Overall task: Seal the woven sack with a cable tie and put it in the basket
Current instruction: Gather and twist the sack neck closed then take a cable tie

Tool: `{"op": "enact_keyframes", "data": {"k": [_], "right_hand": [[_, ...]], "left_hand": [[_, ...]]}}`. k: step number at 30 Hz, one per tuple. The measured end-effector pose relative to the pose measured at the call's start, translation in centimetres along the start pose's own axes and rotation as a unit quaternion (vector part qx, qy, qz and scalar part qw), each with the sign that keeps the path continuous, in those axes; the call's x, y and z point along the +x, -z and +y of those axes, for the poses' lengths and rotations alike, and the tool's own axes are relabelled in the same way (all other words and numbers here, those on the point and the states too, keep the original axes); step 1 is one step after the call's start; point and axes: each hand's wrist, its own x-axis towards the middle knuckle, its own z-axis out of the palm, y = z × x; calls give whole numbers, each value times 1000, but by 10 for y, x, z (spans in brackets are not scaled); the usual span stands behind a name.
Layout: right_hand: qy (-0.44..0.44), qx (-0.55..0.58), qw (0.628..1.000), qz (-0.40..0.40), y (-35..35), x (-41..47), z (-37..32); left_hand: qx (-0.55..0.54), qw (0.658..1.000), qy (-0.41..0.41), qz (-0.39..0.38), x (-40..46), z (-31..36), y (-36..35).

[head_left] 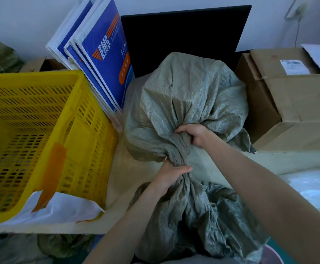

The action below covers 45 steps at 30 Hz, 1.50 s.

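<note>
A person's two bare forearms reach in from the near edge, over the loose mouth of a grey-green woven sack that spills off the near side of the desk toward the camera. The sack's bulging body lies on the desk at centre, its far end against a dark panel, with a cardboard box to the right and blue-and-white printed boards leaning to the far left. The yellow basket stands just left of the sack, holding only a sheet of white paper with an orange strip.

The neck is gathered and twisted into a rope, and that appears to be as far as the job has got: no cable tie shows anywhere in view, so sealing and the lift into the basket both seem still to come.

The right hand has its fingers curled tight around the far end of the twist, hard against the sack's body. The left hand clamps its fingers around the near end, where the fabric flares out again. The twisted neck runs between the two fists.
</note>
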Motion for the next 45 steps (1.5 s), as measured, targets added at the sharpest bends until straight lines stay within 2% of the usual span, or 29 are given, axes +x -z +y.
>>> {"op": "enact_keyframes", "data": {"k": [5,10,12,15,18,20,26,33,36,43,45], "right_hand": [[35,4,999,-26,6,-5,11],[66,-75,994,-45,31,-36,34],[95,-102,990,-9,46,-52,48],[191,-125,970,87,68,-80,68],[274,-226,913,202,93,-100,93],[291,-285,874,266,112,-108,111],[244,-406,805,356,172,-116,154],[70,-588,720,362,229,-103,195],[21,-623,705,339,245,-107,206],[33,-684,652,325,259,-106,206],[36,-669,665,328,258,-101,201]], "left_hand": [[52,996,-49,51,0,-2,1],[83,995,-23,42,2,-20,2],[81,996,-16,39,1,-24,0],[86,996,-17,34,0,-23,-1],[93,995,-18,25,0,-24,-3],[95,995,-10,30,0,-26,-5],[100,994,-19,30,-2,-30,-11],[109,993,-22,41,1,-31,-14],[103,994,-30,37,0,-31,-14],[125,991,-28,48,-4,-31,-13],[130,990,-30,54,-4,-32,-11]]}}
